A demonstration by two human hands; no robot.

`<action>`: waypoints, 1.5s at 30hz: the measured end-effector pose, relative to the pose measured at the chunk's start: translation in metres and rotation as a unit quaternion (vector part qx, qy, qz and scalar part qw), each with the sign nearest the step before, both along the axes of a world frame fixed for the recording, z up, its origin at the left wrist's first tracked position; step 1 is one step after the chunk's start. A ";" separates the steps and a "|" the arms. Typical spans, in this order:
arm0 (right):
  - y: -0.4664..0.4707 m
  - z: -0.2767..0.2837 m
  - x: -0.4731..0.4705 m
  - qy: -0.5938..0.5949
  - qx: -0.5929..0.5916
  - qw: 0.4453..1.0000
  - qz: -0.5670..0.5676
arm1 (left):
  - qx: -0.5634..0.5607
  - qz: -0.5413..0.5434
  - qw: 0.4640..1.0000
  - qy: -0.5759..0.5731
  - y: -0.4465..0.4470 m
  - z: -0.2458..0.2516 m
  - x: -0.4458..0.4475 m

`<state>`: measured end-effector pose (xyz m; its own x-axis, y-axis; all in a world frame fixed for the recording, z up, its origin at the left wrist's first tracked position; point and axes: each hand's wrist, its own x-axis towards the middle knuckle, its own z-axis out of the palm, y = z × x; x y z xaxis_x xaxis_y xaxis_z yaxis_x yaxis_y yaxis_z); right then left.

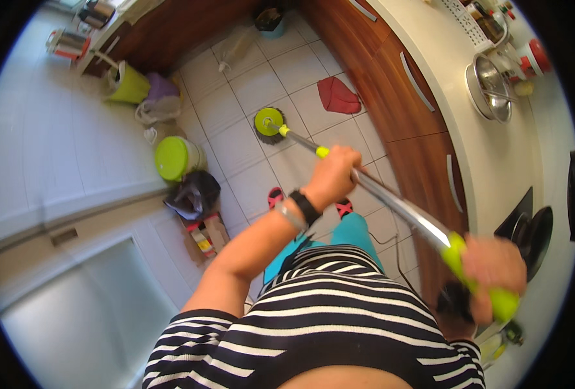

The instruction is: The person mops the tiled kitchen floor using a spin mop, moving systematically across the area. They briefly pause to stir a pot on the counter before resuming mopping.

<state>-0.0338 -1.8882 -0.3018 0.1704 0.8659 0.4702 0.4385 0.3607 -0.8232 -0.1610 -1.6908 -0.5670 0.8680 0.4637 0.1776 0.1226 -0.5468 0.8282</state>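
Observation:
A spin mop with a round lime-green head (269, 121) and dark fringe rests on the tiled floor. Its metal pole (404, 206) slants up toward me at the right. My left hand (335, 175) is wrapped around the pole near its middle, just above a green collar; a black band and a bangle are on that wrist. Around the green grip at the pole's top, my right hand (494, 272) is closed and somewhat blurred. A red cloth (338, 96) lies on the tiles near the wooden cabinets, to the right of the mop head.
Wooden cabinets (414, 160) and a pale countertop (450, 97) with metal bowls run along the right. At left stand a green-lidded bucket (172, 158), a black bag (195, 194) and a cardboard box (214, 233). A bin (269, 24) stands at the far end. A cord (397, 253) trails behind my legs.

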 end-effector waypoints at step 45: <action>-0.315 0.064 -0.448 -0.051 0.104 0.747 -0.655 | 0.012 -0.475 0.880 0.001 -0.188 -0.045 -0.142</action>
<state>-0.4820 -2.2031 -0.2378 0.7607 -0.1060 0.6404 0.5845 -0.3172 -0.7468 -0.3027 -1.8788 -0.6119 0.8622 -0.4753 0.1754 -0.3975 -0.4200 0.8158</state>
